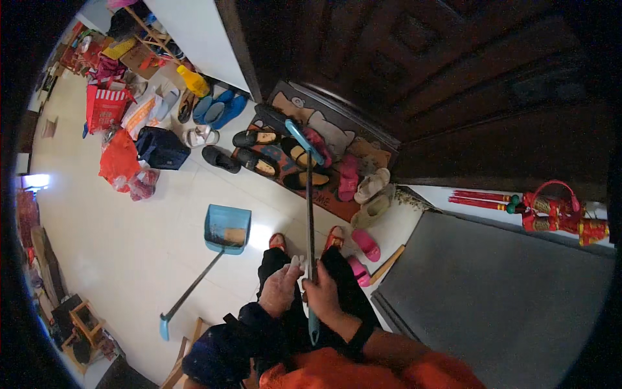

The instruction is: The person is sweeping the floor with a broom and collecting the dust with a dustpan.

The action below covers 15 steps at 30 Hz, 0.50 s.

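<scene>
My right hand (321,294) grips the shaft of a broom (310,209), with its light-blue handle end below my fist. The broom's narrow blue head (304,142) is over the shoes on the doormat (335,202); whether it touches them I cannot tell. Just left of the shaft is my left hand (279,289), thumb and fingers drawn together. Something whitish shows at its fingertips, too blurred to name. A blue dustpan (214,223) rests on the floor ahead and left, its long handle (194,284) pointing back toward me. Dark debris and a tan piece (235,237) lie inside.
Black shoes (257,163), pink slippers (348,177) and beige shoes (372,185) crowd the mat before a dark door (388,73). Bags (163,148), blue slippers (228,109) and a yellow bottle (193,81) stand left. A grey panel (495,277) is right; a wooden chair (177,360) is behind left.
</scene>
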Available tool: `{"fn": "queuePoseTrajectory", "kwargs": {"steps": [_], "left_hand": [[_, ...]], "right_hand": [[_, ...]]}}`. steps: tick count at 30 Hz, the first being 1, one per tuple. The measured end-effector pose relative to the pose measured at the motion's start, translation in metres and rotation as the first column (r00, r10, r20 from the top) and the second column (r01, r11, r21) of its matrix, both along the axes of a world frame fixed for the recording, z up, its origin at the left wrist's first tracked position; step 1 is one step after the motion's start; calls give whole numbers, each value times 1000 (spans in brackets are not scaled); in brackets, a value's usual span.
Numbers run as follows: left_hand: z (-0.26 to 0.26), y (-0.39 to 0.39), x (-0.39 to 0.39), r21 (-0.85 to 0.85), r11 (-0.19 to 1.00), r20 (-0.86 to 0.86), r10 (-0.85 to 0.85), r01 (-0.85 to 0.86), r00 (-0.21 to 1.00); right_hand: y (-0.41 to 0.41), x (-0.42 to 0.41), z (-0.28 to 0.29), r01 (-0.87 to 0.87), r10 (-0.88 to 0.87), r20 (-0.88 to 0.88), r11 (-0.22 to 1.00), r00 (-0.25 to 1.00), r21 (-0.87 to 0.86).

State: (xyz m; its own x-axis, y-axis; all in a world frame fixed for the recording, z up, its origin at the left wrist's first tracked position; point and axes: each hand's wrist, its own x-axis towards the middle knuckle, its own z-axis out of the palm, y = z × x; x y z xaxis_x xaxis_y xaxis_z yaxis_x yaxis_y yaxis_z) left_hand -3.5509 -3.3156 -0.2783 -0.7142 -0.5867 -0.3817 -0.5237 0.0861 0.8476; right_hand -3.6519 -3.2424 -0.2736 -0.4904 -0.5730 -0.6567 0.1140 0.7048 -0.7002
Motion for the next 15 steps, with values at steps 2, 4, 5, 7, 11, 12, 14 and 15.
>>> {"fn": "queuePoseTrajectory", "kwargs": {"steps": [2,4,5,7,11,12,14,15], "left_hand": [[4,-11,-17,-148,967,141,-187,208,972],[-18,-19,-16,-180,923,180,-308,339,934],[-28,-23,-13,-194,895,199,-366,403,909],[-27,-35,-18,-202,858,265,-416,472,870],[-26,-56,-15,-306,660,322,-606,686,727],[-32,-63,-4,-211,749,291,-565,628,772],[-47,-86,16,-250,676,324,-616,693,718],[-58,-105,30,-358,568,327,-668,742,669]], "right_hand": [[1,-25,4,74,-79,214,997,974,32],[-4,-58,17,92,-119,378,992,918,89],[0,-77,12,74,-106,395,993,912,96],[9,-111,3,49,-94,429,992,898,114],[19,-146,-2,14,-44,434,997,900,73],[21,-150,-7,-24,-8,464,998,886,63],[21,-155,-10,4,-22,488,999,872,38],[20,-156,-10,16,-29,498,999,867,29]]}}
